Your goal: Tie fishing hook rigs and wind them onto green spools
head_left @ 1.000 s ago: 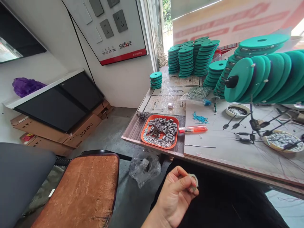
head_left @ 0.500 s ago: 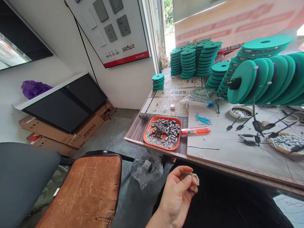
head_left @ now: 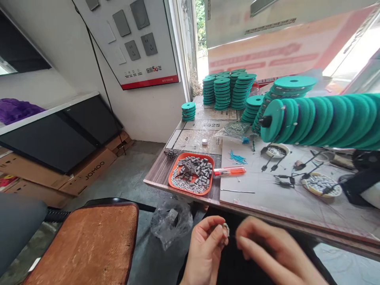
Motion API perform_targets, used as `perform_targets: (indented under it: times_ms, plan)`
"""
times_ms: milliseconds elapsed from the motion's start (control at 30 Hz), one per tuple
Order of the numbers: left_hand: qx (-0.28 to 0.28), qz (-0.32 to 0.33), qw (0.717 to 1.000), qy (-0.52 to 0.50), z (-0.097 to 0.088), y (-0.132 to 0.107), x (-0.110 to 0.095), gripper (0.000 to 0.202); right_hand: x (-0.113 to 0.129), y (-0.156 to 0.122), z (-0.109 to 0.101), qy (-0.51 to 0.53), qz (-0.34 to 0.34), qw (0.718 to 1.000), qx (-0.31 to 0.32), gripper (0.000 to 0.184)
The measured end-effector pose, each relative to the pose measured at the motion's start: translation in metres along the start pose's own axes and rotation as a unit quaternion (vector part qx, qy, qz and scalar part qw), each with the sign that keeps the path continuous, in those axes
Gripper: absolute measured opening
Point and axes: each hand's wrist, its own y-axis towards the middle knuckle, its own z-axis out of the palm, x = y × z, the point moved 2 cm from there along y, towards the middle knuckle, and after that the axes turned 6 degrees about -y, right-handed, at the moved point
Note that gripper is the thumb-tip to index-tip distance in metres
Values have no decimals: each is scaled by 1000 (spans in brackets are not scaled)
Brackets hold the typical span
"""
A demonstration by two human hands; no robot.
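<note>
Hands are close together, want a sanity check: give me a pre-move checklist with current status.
1. Left hand grip holds the small pale piece: ok, pinched at the fingertips.
2. Right hand clear of that piece: ok, a visible gap.
3. Right hand's grip carrying anything: cannot tell, blurred.
4. Orange tray level on the table: ok, metal parts inside.
5. Blue strips contained: not ok, loose on the board.

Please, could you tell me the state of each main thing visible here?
Left hand: pinching small pale curved piece.
Right hand: curled, blurred; grip unclear.
Orange plastic tray: filled with grey metal cylinders and silvery beads.
Small teal disc stack: upright.
Teal disc row: horizontal.
Clear plastic floor bag: crumpled.
</note>
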Motion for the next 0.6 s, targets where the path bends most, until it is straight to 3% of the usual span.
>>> perform_targets:
  times_ms: [133,600]
  plan:
    - [-17,-2,1000,-15,3,-3,-5,22,5,12,17,31,16,998,61,28]
    - [-38,-5,999,-32,-8,6,1,23,18,22,16,46,62,995,71,26]
